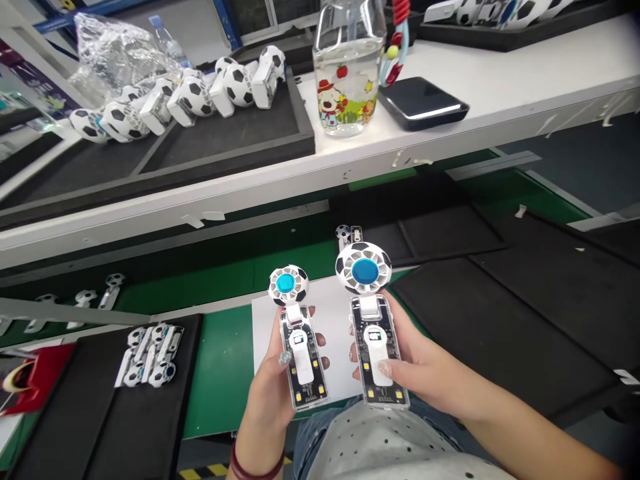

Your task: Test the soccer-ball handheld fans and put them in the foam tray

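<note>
Left hand (265, 400) wraps a clear-cased football-headed handheld fan (303, 360), right hand (415, 360) a matching fan (375, 353), both closed firmly above white paper (333, 313) on a green belt (220, 373). Top-heavy heads (364, 270) could tip free if fingers (383, 369) slacken.

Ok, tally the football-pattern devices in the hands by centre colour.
Cyan-centre device, in left hand: 1
Blue-centre device, in right hand: 1
Total: 2
</note>
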`<state>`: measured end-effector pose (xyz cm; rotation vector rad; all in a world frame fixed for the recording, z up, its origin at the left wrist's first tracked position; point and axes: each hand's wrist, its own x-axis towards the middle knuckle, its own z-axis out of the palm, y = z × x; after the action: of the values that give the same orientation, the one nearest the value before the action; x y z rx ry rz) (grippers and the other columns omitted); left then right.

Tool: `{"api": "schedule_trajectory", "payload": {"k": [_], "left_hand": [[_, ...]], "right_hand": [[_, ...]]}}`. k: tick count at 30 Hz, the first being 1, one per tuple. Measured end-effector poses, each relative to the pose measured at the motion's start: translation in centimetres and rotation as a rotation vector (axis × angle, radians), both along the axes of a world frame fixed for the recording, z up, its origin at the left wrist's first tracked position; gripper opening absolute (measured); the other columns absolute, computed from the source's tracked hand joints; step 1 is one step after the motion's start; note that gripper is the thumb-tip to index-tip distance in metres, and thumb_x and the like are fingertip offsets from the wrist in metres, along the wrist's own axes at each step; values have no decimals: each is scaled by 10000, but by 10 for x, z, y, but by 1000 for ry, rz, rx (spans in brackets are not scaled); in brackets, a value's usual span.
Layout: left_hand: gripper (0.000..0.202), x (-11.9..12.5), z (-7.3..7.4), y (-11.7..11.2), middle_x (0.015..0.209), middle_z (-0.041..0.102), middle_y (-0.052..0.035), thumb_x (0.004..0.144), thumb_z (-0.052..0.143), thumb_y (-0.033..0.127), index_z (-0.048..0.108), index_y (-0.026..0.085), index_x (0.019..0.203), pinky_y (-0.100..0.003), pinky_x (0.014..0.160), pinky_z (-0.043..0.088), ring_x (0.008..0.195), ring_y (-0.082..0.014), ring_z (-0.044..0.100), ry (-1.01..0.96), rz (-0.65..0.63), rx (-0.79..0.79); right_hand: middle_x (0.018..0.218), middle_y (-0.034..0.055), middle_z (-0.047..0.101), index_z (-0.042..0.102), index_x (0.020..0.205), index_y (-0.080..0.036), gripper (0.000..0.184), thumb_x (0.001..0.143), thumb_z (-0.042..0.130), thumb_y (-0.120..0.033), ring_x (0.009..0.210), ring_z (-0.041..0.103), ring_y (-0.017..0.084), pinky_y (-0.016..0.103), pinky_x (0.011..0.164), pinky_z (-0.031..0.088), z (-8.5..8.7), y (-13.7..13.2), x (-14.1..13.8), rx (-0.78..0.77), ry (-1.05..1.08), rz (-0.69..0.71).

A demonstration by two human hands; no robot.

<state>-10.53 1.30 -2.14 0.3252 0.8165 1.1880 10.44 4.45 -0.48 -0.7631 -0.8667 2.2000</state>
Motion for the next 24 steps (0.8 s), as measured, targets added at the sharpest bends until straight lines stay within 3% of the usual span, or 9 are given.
{"api": "schedule_trajectory", "payload": {"k": [5, 14, 17, 20, 24], "left_hand": [[658, -16, -7, -9, 1341, 453, -57, 706, 629, 246, 403, 347, 1315, -352, 699, 541, 927, -220, 569, 2, 69, 14], [751, -32, -11, -19, 1422, 350, -61, 714, 689, 251, 317, 390, 1352, -330, 715, 518, 933, -214, 540, 128, 80, 94], [790, -35, -12, -21, 1324, 451, -78, 702, 710, 279, 290, 384, 1363, -298, 690, 502, 895, -199, 537, 113, 91, 90], [747, -39, -12, -23, 1035, 596, -66, 716, 701, 305, 315, 363, 1353, -286, 676, 485, 805, -175, 546, 75, 66, 103], [637, -40, -8, -21, 910, 604, -59, 727, 681, 344, 413, 322, 1305, -275, 629, 474, 754, -173, 547, 99, 35, 144]], "right_hand": [[1158, 70, 510, -153, 1418, -328, 948, 831, 591, -302, 1030, 541, 201, 416, 957, 377, 2, 1, -9, 68, -152, 71], [1004, 31, 573, -69, 1428, -349, 934, 804, 624, -304, 942, 565, 198, 412, 881, 435, 5, 4, -30, 54, -174, 59], [1000, 19, 569, -71, 1423, -360, 924, 809, 618, -311, 932, 559, 187, 398, 885, 426, 6, 6, -33, 54, -174, 80], [1010, 31, 565, -107, 1418, -345, 919, 827, 596, -310, 910, 564, 187, 386, 853, 436, 6, 7, -34, 69, -163, 117], [1025, 47, 555, -166, 1404, -326, 943, 839, 588, -287, 931, 567, 189, 385, 853, 443, 5, 9, -34, 65, -131, 116]]}}
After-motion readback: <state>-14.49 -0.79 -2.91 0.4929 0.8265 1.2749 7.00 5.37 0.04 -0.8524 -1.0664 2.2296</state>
